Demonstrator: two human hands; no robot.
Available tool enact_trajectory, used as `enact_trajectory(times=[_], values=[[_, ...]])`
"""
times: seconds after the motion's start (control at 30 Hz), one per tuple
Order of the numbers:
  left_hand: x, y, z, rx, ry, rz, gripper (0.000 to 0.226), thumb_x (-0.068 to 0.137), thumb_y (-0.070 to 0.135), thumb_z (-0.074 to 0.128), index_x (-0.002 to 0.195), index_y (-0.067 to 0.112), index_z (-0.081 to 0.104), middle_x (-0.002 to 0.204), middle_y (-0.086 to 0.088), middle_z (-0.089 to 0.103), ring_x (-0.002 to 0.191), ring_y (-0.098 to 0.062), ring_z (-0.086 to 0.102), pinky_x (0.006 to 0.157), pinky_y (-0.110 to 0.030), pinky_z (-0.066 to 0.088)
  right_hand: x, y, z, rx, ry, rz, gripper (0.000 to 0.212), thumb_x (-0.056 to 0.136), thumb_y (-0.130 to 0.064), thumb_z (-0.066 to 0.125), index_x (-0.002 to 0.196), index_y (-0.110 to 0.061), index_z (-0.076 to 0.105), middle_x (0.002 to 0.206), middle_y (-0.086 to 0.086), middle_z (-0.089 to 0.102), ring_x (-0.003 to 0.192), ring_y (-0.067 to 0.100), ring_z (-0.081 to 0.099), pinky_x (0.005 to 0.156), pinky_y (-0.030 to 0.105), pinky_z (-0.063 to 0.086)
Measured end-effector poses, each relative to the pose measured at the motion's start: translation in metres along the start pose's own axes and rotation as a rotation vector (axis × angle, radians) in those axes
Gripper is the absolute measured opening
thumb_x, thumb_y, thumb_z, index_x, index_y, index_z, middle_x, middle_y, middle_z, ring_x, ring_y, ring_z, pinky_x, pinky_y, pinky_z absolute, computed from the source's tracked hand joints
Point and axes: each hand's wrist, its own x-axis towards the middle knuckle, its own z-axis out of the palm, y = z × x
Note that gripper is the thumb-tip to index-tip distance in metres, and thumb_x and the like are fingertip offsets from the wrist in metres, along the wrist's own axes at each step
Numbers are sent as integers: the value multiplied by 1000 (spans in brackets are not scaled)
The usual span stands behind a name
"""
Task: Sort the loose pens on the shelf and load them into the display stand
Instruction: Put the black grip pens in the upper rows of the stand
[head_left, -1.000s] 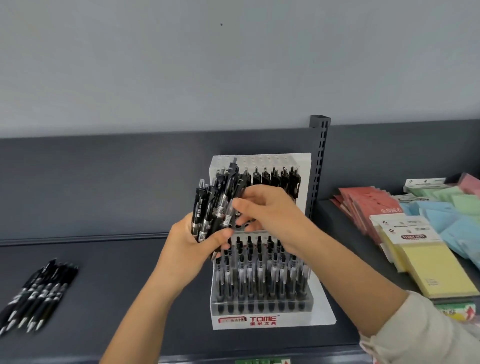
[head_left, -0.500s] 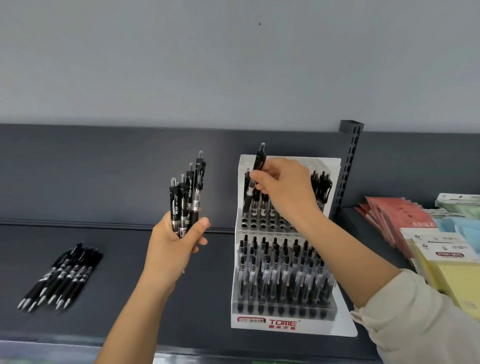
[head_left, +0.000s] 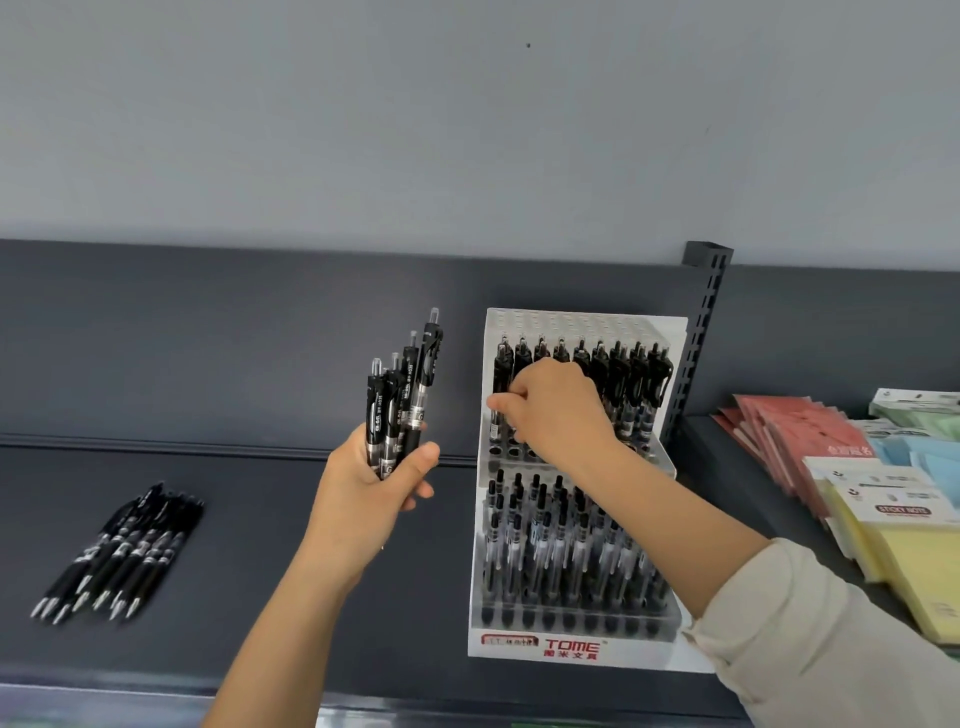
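A white tiered display stand (head_left: 571, 647) marked TOME stands on the dark shelf (head_left: 260, 597), its rows holding many black pens. My left hand (head_left: 366, 493) grips a bunch of black pens (head_left: 402, 400) upright, left of the stand. My right hand (head_left: 556, 410) is at the stand's upper tier, pinching one black pen (head_left: 497, 384) at the tier's left end; its lower part sits among the holes. Several loose black pens (head_left: 124, 551) lie in a pile on the shelf at the far left.
A slotted shelf upright (head_left: 698, 332) rises just right of the stand. Beyond it lie stacks of red, blue, green and yellow sticky notes (head_left: 904, 545). A grey wall is behind the shelf's dark back panel.
My right hand took one pen from the bunch, carried it to the upper tier and lowered it at the left end. My left hand drew the bunch away to the left.
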Motion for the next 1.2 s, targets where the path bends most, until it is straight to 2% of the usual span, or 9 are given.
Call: enact_trajectory(times=[0.17,0.3,0.47,0.63,0.73,0.8,0.9,1.07,1.2], values=[[-3,5,3,22,-80,12,13,87,19,64,99,15,61,76,-1,70,56,-7,60,52,-17,47,-9,4,-9,63,40,7,44,87,-45,59,84,-2,68,72,12,69,66,24,68,74,35,54],[-6,7,7,28,-142,40,9,88,20,63,95,14,61,75,3,71,54,-8,58,52,-22,46,-26,-6,-21,397,-70,-29,22,87,-42,61,93,-21,67,77,-6,67,62,5,65,64,20,53],[-9,11,18,15,-232,70,4,88,17,62,91,19,61,79,-2,72,58,-10,63,51,-18,47,-34,-8,-21,667,-92,15,14,87,-24,64,89,-10,64,82,5,70,68,10,68,62,19,56],[-6,9,19,-52,-78,-4,10,92,23,57,97,15,60,83,0,72,61,-11,66,49,-18,49,-29,3,-41,754,73,42,6,90,-15,60,84,-16,63,81,3,69,66,9,67,65,21,57],[-4,7,14,-4,29,-53,15,90,35,58,93,20,62,72,0,59,47,-7,53,42,-20,41,-20,15,-47,600,247,12,7,91,-20,60,84,-19,64,79,0,70,71,12,68,71,30,58],[-3,5,12,1,46,-69,18,89,39,59,92,22,63,67,-1,53,44,-7,50,43,-24,40,-15,21,-44,477,263,4,10,91,-24,59,83,-20,63,77,-1,69,73,14,68,76,39,57],[-4,4,12,-17,33,-72,18,88,38,60,92,21,64,67,-1,53,44,-3,50,53,-32,44,-11,24,-33,397,235,5,15,92,-26,58,81,-16,62,76,1,67,76,18,67,80,43,54],[-4,0,12,-73,37,-35,7,88,27,63,91,21,64,72,2,57,63,-8,54,50,-17,47,-11,20,-23,149,159,-35,25,93,-33,56,82,-11,63,75,4,68,68,19,63,70,31,51],[-5,-1,11,-100,36,-22,7,87,24,63,92,19,61,74,-3,59,61,-7,56,49,-16,48,-6,19,-12,-56,14,-30,36,93,-35,53,77,-4,63,73,7,68,68,24,65,73,40,55]])
